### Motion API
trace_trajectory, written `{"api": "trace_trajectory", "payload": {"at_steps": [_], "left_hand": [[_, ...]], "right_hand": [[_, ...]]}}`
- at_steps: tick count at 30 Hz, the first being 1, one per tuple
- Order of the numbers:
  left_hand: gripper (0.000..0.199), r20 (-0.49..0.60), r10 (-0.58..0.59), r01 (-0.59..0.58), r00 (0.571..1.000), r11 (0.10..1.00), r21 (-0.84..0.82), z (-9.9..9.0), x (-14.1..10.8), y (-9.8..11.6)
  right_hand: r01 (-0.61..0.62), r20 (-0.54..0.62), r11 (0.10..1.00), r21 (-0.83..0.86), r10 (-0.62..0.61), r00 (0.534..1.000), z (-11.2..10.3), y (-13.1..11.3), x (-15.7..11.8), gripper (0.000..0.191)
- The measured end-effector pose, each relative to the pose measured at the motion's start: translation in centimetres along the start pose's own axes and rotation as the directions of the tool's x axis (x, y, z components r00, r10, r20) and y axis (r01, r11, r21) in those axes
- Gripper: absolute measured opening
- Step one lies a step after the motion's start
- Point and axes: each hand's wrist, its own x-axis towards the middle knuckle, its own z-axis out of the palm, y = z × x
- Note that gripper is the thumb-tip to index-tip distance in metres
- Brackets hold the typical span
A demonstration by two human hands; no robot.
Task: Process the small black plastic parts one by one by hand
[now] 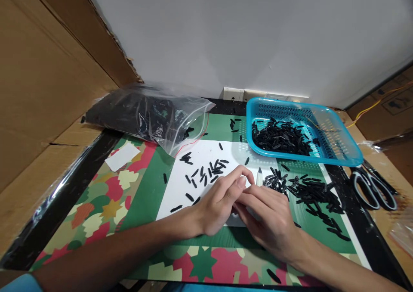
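Over the lower part of a white sheet (pixel 174 184), my left hand (pixel 222 199) and my right hand (pixel 271 212) meet with fingers bent and fingertips together. Whatever they pinch is hidden between the fingers. Small black elongated pieces (pixel 214 169) lie scattered on the sheet to the left of the hands. A denser pile of the same pieces (pixel 318 195) spreads over the green mat area right of my right hand. Just behind the hands, a pale tool with a dark pointed tip (pixel 260 178) sticks up into view.
A blue plastic basket (pixel 342 147) holding black pieces stands at the back right. A clear zip bag (pixel 142 111) full of dark contents lies at the back left. Scissors (pixel 371 188) rest at the right edge. A small white paper (pixel 122 156) lies left; cardboard (pixel 48 59) borders the left side.
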Motion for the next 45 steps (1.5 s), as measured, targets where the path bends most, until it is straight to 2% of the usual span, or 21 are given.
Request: {"api": "trace_trajectory", "payload": {"at_steps": [3,5,7,10,13,16,19,27,31,38,45], "left_hand": [[0.041,-0.038,-0.033,0.029,0.999,0.995,-0.091,0.1,0.1,-0.2],[0.04,-0.048,-0.056,0.049,0.997,0.991,-0.123,0.2,0.2,-0.4],[0.041,-0.046,-0.064,0.058,0.997,0.99,-0.126,0.2,0.2,-0.5],[0.04,-0.038,-0.059,0.053,0.998,0.989,-0.141,0.1,0.2,-0.6],[0.039,-0.029,-0.06,0.054,0.998,0.985,-0.163,0.1,0.1,-0.6],[0.038,-0.024,-0.061,0.056,0.998,0.984,-0.168,0.0,0.2,-0.5],[0.04,-0.026,-0.045,0.04,0.999,0.983,-0.177,0.0,0.3,-0.4],[0.039,-0.059,-0.025,0.011,0.998,0.974,-0.227,0.1,0.5,-0.7],[0.04,-0.057,-0.029,0.014,0.998,0.968,-0.251,0.1,0.5,-0.8],[0.04,-0.065,0.003,-0.022,0.998,0.957,-0.291,0.2,0.6,-0.7],[0.039,-0.081,0.016,-0.039,0.997,0.955,-0.294,0.2,0.6,-0.6]], "right_hand": [[-0.172,-0.004,0.973,0.154,0.175,0.985,-0.5,0.4,0.1,0.014],[-0.357,0.018,0.874,0.329,0.373,0.928,-0.8,0.7,0.3,0.012],[-0.478,0.047,0.725,0.496,0.527,0.848,-0.9,1.0,0.6,0.016],[-0.514,0.09,0.554,0.655,0.618,0.781,-0.9,1.5,1.0,0.022],[-0.528,0.106,0.489,0.694,0.656,0.747,-1.0,1.7,1.4,0.029],[-0.541,0.097,0.496,0.679,0.67,0.736,-1.1,1.8,1.5,0.032],[-0.542,0.076,0.542,0.642,0.659,0.748,-1.1,2.0,1.3,0.032],[-0.499,0.037,0.719,0.485,0.552,0.833,-1.7,2.2,0.6,0.017],[-0.464,0.022,0.771,0.437,0.506,0.862,-2.1,2.3,0.8,0.013],[-0.452,0.034,0.787,0.42,0.484,0.874,-2.4,2.6,0.8,0.012],[-0.477,0.068,0.761,0.441,0.501,0.863,-2.6,2.7,0.8,0.011]]}}
